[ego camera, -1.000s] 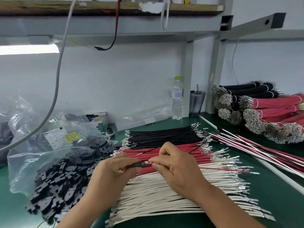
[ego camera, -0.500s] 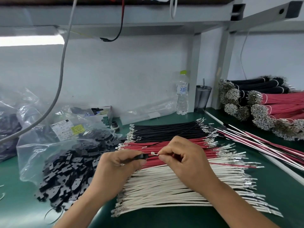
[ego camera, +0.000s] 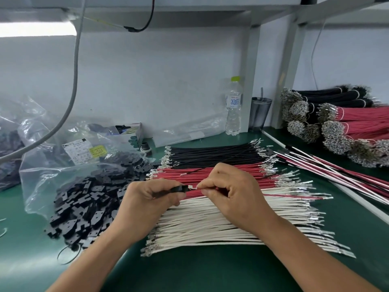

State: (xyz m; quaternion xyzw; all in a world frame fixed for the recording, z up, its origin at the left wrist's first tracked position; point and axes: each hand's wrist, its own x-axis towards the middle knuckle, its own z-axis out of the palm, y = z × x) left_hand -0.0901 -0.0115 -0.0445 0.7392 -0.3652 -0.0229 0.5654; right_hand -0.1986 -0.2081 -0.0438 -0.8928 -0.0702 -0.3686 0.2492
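The left hand is curled, thumb and forefinger pinching a small black housing. It is a blocky, matte plastic piece with one end facing the other hand. The right hand is curled as well, its fingertips pinching a thin red wire close behind its crimped terminal, a bright silvery metal tab. The tab's tip sits right at the mouth of the housing, in the narrow gap between the two hands; whether it has entered cannot be told. The rest of the red wire trails out from under the right hand and off to its right, ending in another shiny tab.

Beneath and beyond both hands, three flat rows of cut leads lie on the smooth green mat. The black wires are farthest, the red wires just past the knuckles, and the white wires under the wrists. Every lead has glinting metal at both ends.

Left of the left hand, a crinkled clear plastic bag spills flat, angular black pieces with notched edges. Well to the right of the right hand lie tied bundles of red and black leads, their bristly metal ends facing left. Beyond the right hand, by the wall, stand a clear water bottle with a green cap and a dark tumbler
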